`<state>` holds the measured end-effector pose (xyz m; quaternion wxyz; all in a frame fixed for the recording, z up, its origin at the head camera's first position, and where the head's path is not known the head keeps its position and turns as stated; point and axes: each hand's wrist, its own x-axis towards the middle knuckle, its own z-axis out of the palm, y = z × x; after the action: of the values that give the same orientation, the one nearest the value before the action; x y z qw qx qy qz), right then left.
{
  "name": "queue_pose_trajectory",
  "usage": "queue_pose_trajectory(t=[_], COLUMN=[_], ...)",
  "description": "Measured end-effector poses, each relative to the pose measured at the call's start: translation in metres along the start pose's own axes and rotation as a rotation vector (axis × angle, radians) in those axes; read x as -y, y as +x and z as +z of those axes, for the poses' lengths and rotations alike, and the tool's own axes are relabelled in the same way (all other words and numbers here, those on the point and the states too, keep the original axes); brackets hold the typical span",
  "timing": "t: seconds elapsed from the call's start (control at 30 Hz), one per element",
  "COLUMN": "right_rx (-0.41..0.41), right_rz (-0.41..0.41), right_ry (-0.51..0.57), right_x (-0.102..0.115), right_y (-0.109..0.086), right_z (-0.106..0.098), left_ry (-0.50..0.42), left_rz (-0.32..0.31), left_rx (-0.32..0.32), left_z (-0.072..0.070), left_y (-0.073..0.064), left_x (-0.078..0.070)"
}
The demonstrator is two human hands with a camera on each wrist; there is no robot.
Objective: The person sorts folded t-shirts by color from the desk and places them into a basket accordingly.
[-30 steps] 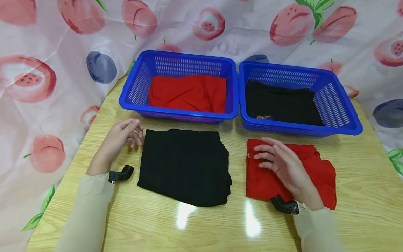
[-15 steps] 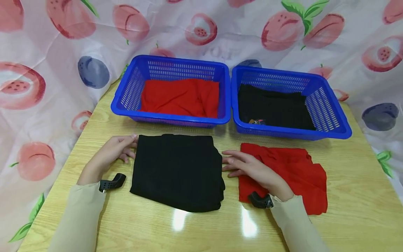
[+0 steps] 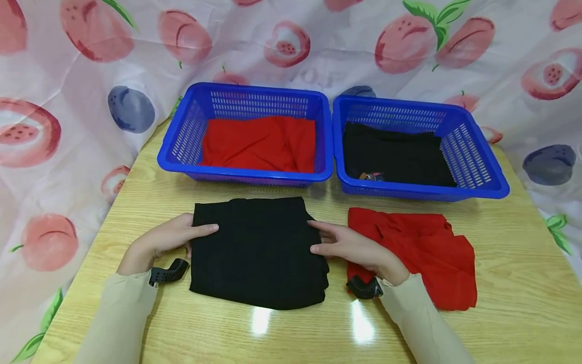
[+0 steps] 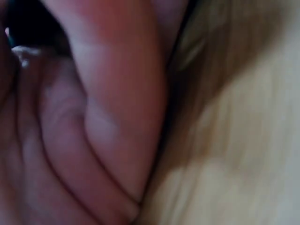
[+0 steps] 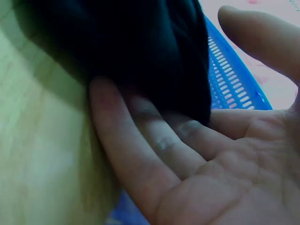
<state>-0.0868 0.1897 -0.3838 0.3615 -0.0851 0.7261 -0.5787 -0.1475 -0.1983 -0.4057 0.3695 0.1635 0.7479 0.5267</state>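
The left hand (image 3: 170, 235) pinched black cloth (image 3: 259, 255), the right hand (image 3: 354, 246) lay straight-fingered underneath; uneven lifting risked unfolding it.

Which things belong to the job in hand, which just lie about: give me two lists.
Likely part of the job:
folded black cloth, touched by left grip and right grip;
red cloth to its right;
left basket and its red contents;
right basket and its black contents.

Seemingly just there:
fruit-print backdrop;
black wrist devices.
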Motion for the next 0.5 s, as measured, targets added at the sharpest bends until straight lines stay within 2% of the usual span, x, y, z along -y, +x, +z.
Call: queue_pose_trajectory(t=[0.07, 0.17, 0.33, 0.43, 0.5], right_rx=[0.006, -0.001, -0.048, -0.071, -0.096], right_rz=[-0.004, -0.008, -0.009, 0.002, 0.006], right_ry=[0.045, 0.099, 0.193, 0.263, 0.272], right_x=[-0.001, -0.002, -0.005, -0.007, -0.007], right_y=[0.001, 0.001, 0.005, 0.007, 0.007], right_z=[0.002, 0.006, 0.012, 0.015, 0.016], left_ry=[-0.036, -0.088, -0.224, -0.302, -0.344], left_rz=[0.025, 0.029, 0.046, 0.080, 0.115], left_rx=[0.044, 0.090, 0.176, 0.192, 0.197], left_z=[0.002, 0.007, 0.017, 0.022, 0.025], left_y=[0.001, 0.000, -0.002, -0.003, -0.003], left_x=[-0.001, -0.003, -0.004, -0.003, -0.002])
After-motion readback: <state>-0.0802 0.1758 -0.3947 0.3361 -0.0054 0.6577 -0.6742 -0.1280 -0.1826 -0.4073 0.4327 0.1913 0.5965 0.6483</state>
